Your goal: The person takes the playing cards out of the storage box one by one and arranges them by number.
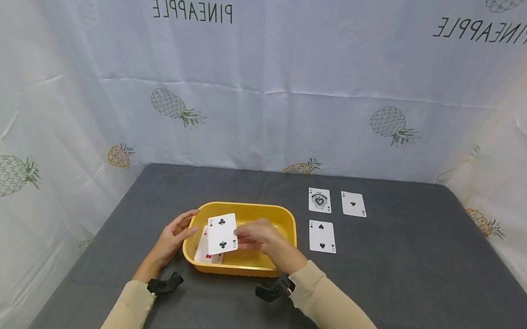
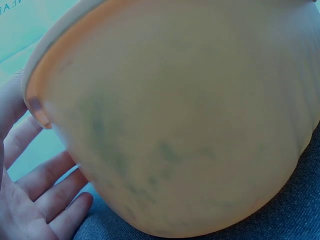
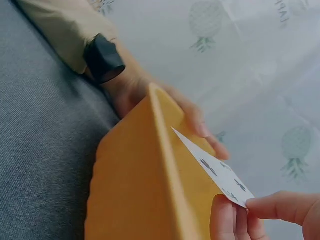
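A yellow plastic bin (image 1: 250, 271) sits on the dark table. My left hand (image 1: 172, 238) grips its left rim, thumb over the edge and fingers along the outer wall; the left wrist view shows these fingers (image 2: 55, 192) against the bin's side. Over the bin, my right hand (image 1: 261, 238) pinches a two of clubs (image 1: 222, 233) by its right edge, face up. In the right wrist view, thumb and fingers meet at the corner of that card (image 3: 220, 172). Partly hidden beneath it, red-suited card (image 1: 203, 250) lies in the bin's left part.
Right of the bin, an ace of spades (image 1: 320, 200) and an ace of clubs (image 1: 354, 204) lie side by side. A two of spades (image 1: 322, 236) lies in front of the ace of spades. Pineapple-printed curtain (image 1: 257, 131) hangs behind the table and at both sides.
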Available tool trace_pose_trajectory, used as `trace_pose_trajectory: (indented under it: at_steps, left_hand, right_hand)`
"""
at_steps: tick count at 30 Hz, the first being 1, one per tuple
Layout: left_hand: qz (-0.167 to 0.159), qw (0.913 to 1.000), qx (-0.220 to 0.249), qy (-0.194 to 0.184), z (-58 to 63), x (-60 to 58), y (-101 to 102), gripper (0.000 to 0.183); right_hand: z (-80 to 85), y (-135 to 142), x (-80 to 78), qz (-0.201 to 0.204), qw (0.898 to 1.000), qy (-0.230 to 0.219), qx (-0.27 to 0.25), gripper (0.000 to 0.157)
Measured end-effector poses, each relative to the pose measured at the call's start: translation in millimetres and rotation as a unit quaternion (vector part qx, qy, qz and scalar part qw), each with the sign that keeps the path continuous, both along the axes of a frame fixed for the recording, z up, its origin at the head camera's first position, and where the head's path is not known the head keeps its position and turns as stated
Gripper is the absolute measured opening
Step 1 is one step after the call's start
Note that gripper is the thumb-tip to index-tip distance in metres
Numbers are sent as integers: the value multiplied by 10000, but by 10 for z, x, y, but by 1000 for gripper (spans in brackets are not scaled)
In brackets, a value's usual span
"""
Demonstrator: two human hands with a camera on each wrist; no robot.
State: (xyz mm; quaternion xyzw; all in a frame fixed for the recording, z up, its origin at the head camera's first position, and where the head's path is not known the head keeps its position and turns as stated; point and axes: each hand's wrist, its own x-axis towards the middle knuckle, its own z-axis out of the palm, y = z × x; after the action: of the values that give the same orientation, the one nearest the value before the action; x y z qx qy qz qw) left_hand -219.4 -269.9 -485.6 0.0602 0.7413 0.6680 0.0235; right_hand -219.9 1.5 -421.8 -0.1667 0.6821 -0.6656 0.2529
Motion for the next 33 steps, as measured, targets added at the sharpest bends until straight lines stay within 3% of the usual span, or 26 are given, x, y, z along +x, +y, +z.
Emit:
trace_pose_trajectory:
  at_steps: [3, 5, 10, 13, 17, 21, 29, 33]
  left_hand:
    - [3, 10000, 16, -33, 1, -2, -2, 55]
    - [-12, 10000, 28, -26, 0, -3, -7, 54]
    - [-54, 10000, 50, -12, -5, 3, -18, 55]
    - [-73, 9999, 115, 4, -10, 6, -23, 55]
    - [-131, 9997, 189, 59, -10, 7, -28, 55]
    - [-137, 9996, 220, 81, -7, 6, -25, 55]
    - [-130, 9998, 158, 1, -6, 4, -13, 55]
    - [-154, 9997, 165, -8, -5, 2, -10, 55]
  right_hand:
    - [-2, 206, 71, 573, 9925, 1009, -393, 33]
    - [16, 276, 88, 573, 9921, 998, -497, 34]
    - [78, 371, 84, 281, 9959, 794, -317, 35]
    - [147, 329, 2, -398, 9992, 0, 1, 28]
    - [242, 274, -129, -1402, 9839, -1002, 483, 25]
    - [292, 366, -172, -1569, 9791, -1055, 749, 29]
    - [307, 666, -196, -1570, 9791, -931, 899, 34]
    - [276, 951, -75, -1229, 9896, -273, 694, 37]
